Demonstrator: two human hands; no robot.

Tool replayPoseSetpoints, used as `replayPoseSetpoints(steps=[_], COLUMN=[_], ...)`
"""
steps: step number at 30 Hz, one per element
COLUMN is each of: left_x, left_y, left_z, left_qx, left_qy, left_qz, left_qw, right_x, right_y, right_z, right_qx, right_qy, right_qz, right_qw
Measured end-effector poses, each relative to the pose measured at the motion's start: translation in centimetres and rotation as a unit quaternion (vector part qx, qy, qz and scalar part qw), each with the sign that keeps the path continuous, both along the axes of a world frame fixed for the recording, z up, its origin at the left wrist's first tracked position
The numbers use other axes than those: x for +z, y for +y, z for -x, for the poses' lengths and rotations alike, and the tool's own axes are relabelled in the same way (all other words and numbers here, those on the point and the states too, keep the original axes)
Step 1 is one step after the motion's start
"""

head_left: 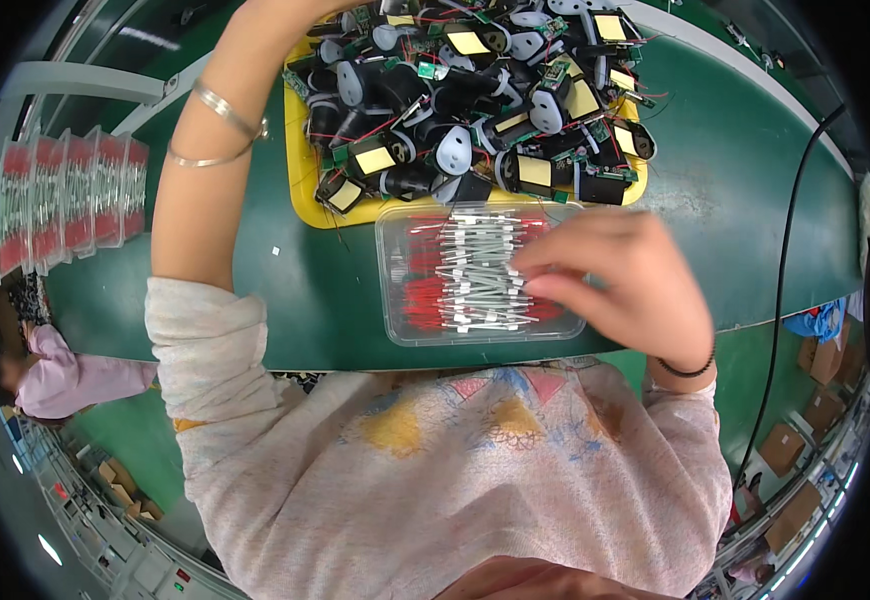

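"Where's the right hand (620, 275)?"
"Over the clear box (386, 285), fingertips (547, 287) at its red-and-white leads (477, 280)."
"And beyond that hand?"
"A yellow tray (300, 190) of black parts (405, 90), with the left forearm (210, 180) alongside."

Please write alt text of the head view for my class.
A person's right hand reaches over a clear box of thin red-and-white pieces on a green table. Behind it, a yellow tray holds black parts; the left forearm leaves the top edge.
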State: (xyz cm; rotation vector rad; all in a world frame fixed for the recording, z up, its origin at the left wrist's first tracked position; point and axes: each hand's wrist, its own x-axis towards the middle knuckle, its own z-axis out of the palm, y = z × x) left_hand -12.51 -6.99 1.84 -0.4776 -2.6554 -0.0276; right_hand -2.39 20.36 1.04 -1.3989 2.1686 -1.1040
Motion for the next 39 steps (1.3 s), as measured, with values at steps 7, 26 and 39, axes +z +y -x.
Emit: replayPoseSetpoints(steps=[7, 26, 39], left_x=[0.8, 0.5, 0.2], left_y=[3.5, 5.4, 5.7], left_z=[-7.1, -12.8, -11.8], left_qx=[-0.103, -0.216, -0.295], left_qy=[-0.225, -0.143, -0.215], left_qz=[-0.601, -0.601, -0.496], left_qw=[0.760, 0.756, 0.788], right_x=[-4.7, 3.7, 2.5], right_y=[-1.5, -2.5, -3.3], right_z=[-2.6, 2.3, 3.1], right_qx=[-0.014, -0.150, -0.112], right_qy=[0.136, -0.307, -0.238], right_qz=[-0.147, 0.375, 0.399], right_qw=[0.980, 0.862, 0.878])
